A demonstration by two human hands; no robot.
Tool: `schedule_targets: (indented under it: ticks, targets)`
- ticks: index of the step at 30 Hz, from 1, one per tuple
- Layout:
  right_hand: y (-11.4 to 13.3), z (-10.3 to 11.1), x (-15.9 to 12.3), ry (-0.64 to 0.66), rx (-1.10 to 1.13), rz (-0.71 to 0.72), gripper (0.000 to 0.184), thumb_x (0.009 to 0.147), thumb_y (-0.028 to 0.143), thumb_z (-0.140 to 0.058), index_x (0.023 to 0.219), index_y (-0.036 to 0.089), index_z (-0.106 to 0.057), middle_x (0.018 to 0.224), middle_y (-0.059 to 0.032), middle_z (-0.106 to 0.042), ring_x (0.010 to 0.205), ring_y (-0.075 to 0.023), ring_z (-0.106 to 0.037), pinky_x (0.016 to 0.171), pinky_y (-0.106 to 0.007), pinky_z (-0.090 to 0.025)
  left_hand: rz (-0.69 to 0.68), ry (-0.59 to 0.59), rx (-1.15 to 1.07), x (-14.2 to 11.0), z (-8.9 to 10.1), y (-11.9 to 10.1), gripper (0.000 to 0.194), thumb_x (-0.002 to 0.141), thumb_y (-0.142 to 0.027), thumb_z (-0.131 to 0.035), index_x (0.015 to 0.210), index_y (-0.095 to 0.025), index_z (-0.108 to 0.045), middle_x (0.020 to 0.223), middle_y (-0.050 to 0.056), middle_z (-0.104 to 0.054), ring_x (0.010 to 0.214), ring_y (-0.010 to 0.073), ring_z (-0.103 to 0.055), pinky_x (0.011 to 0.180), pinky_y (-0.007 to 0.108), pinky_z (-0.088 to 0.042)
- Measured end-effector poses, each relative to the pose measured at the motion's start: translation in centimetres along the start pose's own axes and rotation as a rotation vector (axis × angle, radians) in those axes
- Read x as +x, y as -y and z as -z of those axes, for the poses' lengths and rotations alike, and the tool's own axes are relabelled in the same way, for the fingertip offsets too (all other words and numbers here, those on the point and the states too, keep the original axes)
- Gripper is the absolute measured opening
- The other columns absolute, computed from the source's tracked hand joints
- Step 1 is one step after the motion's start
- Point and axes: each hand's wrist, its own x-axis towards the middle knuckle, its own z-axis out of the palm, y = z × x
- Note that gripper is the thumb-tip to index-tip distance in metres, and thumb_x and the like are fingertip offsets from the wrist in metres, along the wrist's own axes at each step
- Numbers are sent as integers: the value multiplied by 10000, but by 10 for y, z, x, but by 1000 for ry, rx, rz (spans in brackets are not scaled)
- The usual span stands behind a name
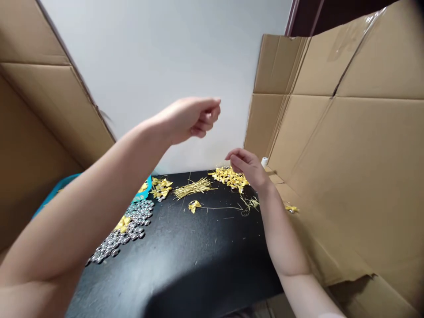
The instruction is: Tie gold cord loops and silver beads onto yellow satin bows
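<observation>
My left hand (202, 117) is raised high in front of the white wall, its fingers curled into a closed pinch. Whatever it may hold is too thin or hidden to see. Lower and to the right, my right hand (247, 167) is also closed, thumb against bent fingers, above a pile of yellow ribbon bows (228, 177). Its contents, if any, cannot be made out. Below the hands, a single yellow bow (194, 206) lies on the black table (198, 251), a thin gold strand (220, 208) stretching right from it. A bundle of gold wire-like ties (194, 188) lies behind it.
Many silvery beads (141, 214) spread over the table's left, with yellow bows (123, 224) on them. A turquoise basket (59, 190) is partly behind my left forearm. A white spool (264, 161) stands at the back right. Cardboard panels (357, 154) rise on both sides.
</observation>
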Motion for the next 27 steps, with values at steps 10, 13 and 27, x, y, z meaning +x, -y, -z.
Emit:
schedule_targets:
  ticks: [10, 13, 27]
  targets:
    - [58, 53, 39, 288, -583, -259, 393, 826, 426, -680, 1162, 224, -662, 1193, -79, -654, 1024, -220, -603, 742, -290, -483, -167, 94, 174, -3, 21, -82, 397, 892, -284, -299, 590, -67, -440, 558, -135, -414, 483, -40, -447, 521, 156, -232]
    - [68, 57, 42, 133, -561, -179, 372, 871, 412, -626, 1172, 194, -640, 1185, -96, -654, 1044, -225, -601, 782, -315, -480, -203, 59, 249, 0, 22, -95, 431, 871, -282, -252, 525, -48, -357, 598, -148, -444, 496, -43, -460, 522, 191, -223]
    - [-28, -84, 1, 181, 137, -104, 486, 830, 696, -450, 713, 224, -426, 532, 88, -229, 460, -84, -238, 482, -237, -280, -217, -208, 217, -6, 52, -125, 443, 811, -244, -256, 412, -55, -222, 552, -148, -473, 360, -93, -332, 464, 142, -125]
